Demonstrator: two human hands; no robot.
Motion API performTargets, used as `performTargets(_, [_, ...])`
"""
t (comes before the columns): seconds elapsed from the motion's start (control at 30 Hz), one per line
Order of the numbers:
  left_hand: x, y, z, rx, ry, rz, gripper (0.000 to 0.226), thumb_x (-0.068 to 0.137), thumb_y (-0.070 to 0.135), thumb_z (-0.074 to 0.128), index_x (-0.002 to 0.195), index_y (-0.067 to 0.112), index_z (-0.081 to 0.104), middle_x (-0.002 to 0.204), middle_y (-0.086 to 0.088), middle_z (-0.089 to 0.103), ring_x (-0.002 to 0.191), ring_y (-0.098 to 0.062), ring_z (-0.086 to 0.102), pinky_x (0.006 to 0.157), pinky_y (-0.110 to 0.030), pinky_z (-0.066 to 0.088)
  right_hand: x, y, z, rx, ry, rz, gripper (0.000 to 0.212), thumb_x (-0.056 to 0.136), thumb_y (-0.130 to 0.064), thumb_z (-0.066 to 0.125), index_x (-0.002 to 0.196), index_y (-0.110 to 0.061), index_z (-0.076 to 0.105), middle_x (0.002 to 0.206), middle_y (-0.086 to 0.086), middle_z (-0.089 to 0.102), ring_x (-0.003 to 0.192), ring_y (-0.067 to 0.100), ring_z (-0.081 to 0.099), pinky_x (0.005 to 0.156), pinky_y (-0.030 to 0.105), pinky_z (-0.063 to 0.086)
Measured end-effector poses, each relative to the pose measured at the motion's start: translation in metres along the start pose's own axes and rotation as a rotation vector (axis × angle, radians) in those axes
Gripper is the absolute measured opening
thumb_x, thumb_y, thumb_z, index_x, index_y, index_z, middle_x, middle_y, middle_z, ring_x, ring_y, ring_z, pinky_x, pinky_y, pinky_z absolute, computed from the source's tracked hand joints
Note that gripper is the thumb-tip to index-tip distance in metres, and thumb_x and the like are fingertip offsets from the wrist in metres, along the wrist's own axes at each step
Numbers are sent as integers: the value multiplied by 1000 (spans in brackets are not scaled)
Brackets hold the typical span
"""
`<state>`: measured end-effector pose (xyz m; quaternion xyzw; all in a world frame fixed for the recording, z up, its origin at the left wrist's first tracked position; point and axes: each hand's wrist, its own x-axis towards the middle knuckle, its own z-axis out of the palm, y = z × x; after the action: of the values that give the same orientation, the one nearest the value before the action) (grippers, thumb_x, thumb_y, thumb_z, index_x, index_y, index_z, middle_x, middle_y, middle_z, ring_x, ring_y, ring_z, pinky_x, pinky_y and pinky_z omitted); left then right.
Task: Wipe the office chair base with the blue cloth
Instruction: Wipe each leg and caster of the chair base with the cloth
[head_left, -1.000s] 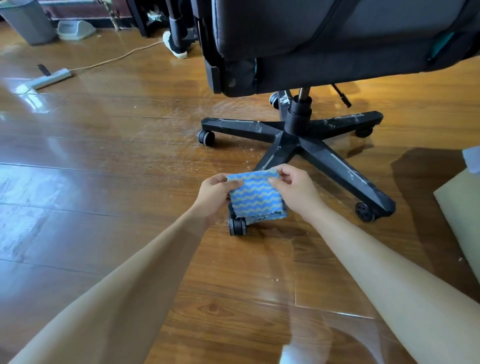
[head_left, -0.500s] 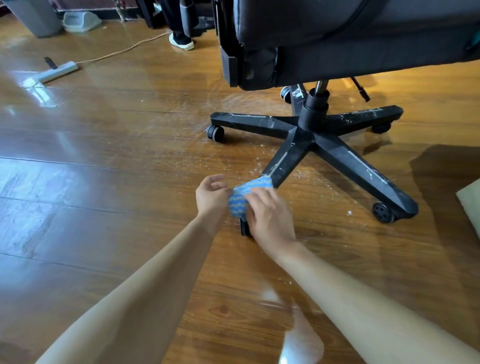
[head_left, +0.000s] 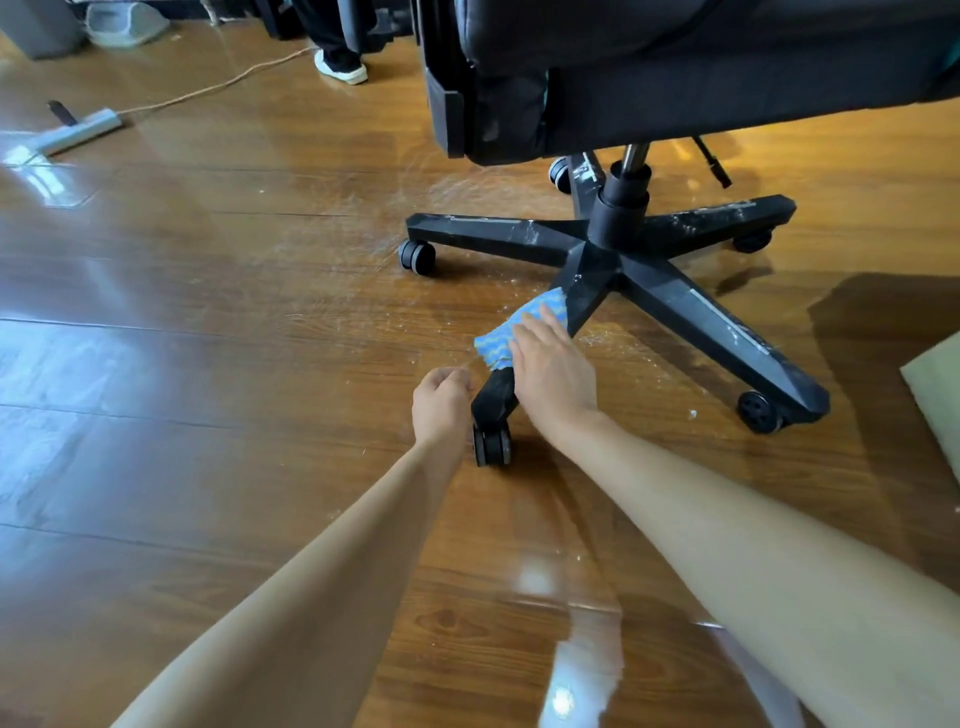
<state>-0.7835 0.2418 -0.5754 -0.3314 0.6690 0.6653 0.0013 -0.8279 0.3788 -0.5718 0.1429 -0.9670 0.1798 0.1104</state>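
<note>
The wiping is judged to be at an early stage. The blue cloth (head_left: 511, 332) is laid over the top of the nearest leg (head_left: 496, 392) of the chair base (head_left: 587, 260), about midway between the hub and the caster (head_left: 491, 444). It is pressed there by the right hand (head_left: 553, 371), whose fingers are stretched out flat on the cloth rather than curled round it. The left hand (head_left: 441, 400) is held just beside the outer end of the same leg, its fingers loosely curled and nothing grasped in them. Whether the leg is touched by it cannot be told.

Only this one leg is being dealt with. White smears and specks are seen along the left leg (head_left: 483, 234), the right front leg (head_left: 727, 338), the far right leg (head_left: 711, 218) and the short rear leg (head_left: 584, 182) under the seat (head_left: 675, 78) — none of these appears to have been wiped. Pale dust is also scattered on the wooden floor (head_left: 260, 312) around the base.

What is left, then, is most of the job: the stroke along the near leg is to be finished, and the four other legs and the hub are yet to be covered — the rear one being the hardest to reach under the seat.
</note>
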Motion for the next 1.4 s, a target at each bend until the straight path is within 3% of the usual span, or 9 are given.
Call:
performTargets(0.23, [-4, -5, 17, -140, -27, -108, 18, 92, 17, 42, 82, 12, 56, 81, -9, 58, 82, -26, 47, 76, -42, 44, -76, 3, 6, 189, 13, -226, 53, 93, 6, 58, 145, -7, 58, 155, 3, 52, 151, 21, 38, 115, 28, 38])
performTargets(0.37, [-8, -3, 16, -94, -33, -124, 44, 94, 29, 39, 108, 3, 72, 116, -21, 75, 101, -29, 68, 103, -59, 55, -26, 13, 6, 133, 21, -122, 43, 95, 7, 59, 133, -10, 70, 144, 4, 64, 144, 21, 49, 111, 38, 49])
performTargets(0.53, [-16, 1, 8, -78, -54, -202, 40, 94, 32, 40, 107, 21, 77, 109, -10, 80, 108, -41, 72, 89, -44, 56, 7, 12, 0, 114, 12, 24, 44, 100, 3, 48, 136, -13, 66, 151, 1, 57, 152, 17, 36, 115, 35, 43])
performTargets(0.73, [-13, 5, 12, -215, -63, -297, 57, 98, 46, 38, 115, 6, 75, 113, -15, 79, 104, -36, 76, 102, -50, 58, -89, -6, 9, 309, 10, -195, 57, 92, 10, 58, 146, -10, 58, 158, 2, 49, 154, 18, 33, 120, 32, 36])
performTargets(0.87, [-16, 3, 17, -159, -16, -286, 66, 103, 63, 32, 119, 12, 71, 116, -12, 77, 108, -33, 73, 107, -51, 54, -71, 1, 13, 295, 3, -238, 47, 93, 1, 62, 136, -15, 66, 154, -3, 54, 152, 11, 35, 112, 28, 41])
performTargets(0.97, [-16, 4, 18, -108, -10, -247, 71, 104, 66, 30, 125, 13, 73, 118, -12, 77, 111, -34, 72, 109, -51, 52, -30, 13, 10, 264, 27, -130, 41, 94, 3, 57, 126, -17, 74, 145, -4, 63, 146, 11, 45, 108, 36, 51])
performTargets(1.13, [-15, 11, 15, -71, -71, -258, 71, 106, 66, 28, 104, 14, 76, 107, -17, 79, 103, -37, 74, 102, -53, 57, 1, 24, -2, 212, 78, 7, 39, 102, -1, 50, 133, -12, 69, 147, 2, 60, 149, 16, 42, 118, 42, 42])
performTargets(1.3, [-2, 23, 7, -150, -94, -310, 75, 101, 75, 32, 120, 13, 70, 108, -11, 78, 95, -26, 75, 70, -37, 56, -79, 4, 15, 321, 57, -248, 64, 89, 13, 60, 147, -13, 56, 158, 2, 49, 155, 13, 29, 123, 31, 32])
performTargets(1.4, [7, 23, 8, -129, -75, -314, 80, 98, 79, 30, 117, 14, 73, 116, -15, 78, 104, -32, 74, 87, -46, 59, -95, -4, 26, 391, 50, -302, 48, 95, 5, 65, 140, -11, 63, 154, 2, 54, 153, 12, 34, 120, 28, 37])
